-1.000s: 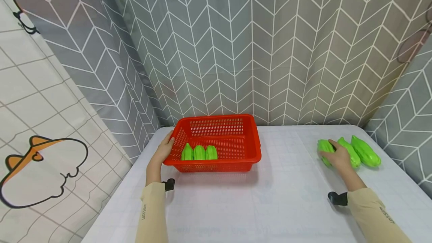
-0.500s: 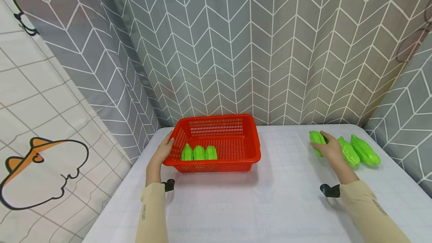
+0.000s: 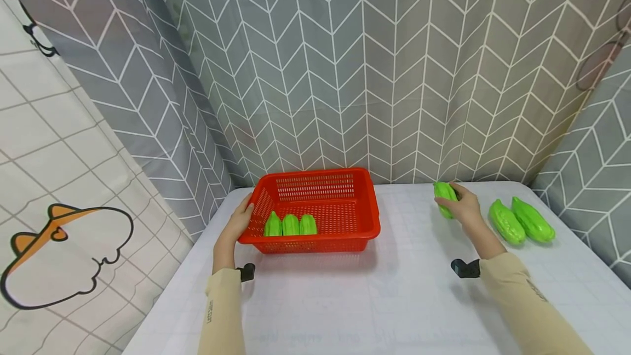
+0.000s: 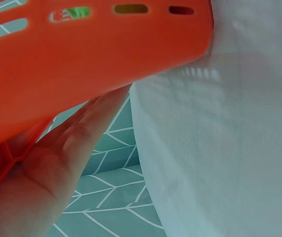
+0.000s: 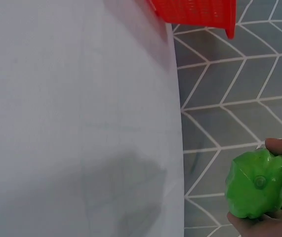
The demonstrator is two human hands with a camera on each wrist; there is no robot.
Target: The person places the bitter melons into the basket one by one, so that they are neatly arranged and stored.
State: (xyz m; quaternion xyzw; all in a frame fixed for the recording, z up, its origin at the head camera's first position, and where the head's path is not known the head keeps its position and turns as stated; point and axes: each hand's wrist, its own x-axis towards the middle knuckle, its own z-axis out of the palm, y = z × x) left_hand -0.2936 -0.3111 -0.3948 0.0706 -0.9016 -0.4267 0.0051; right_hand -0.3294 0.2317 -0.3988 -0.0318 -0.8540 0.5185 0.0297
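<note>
On the left, my left hand (image 3: 239, 221) holds the side rim of a red perforated plastic basket (image 3: 315, 244), thumb over the rim. The left wrist view has the same hand (image 4: 64, 153) along the basket's outer wall (image 4: 106, 54). Three bright green bitter melons (image 3: 291, 224) lie side by side inside the basket. Over at the right, my right hand (image 3: 465, 205) grips another green bitter melon (image 3: 445, 197) above the table. In the right wrist view its ribbed end (image 5: 257, 183) faces the camera, between thumb and fingers. Two more bitter melons (image 3: 508, 222) lie on the table beyond my right wrist.
The table (image 3: 394, 300) wears a white cloth. A grey curtain (image 3: 374, 70) with white chevron lines hangs along its back edge and both sides. Black wrist cameras (image 3: 465, 268) are strapped to both wrists.
My right hand has lifted the bitter melon from beside the other two and carried it leftward and toward the back. The left hand and the basket have stayed in place.
</note>
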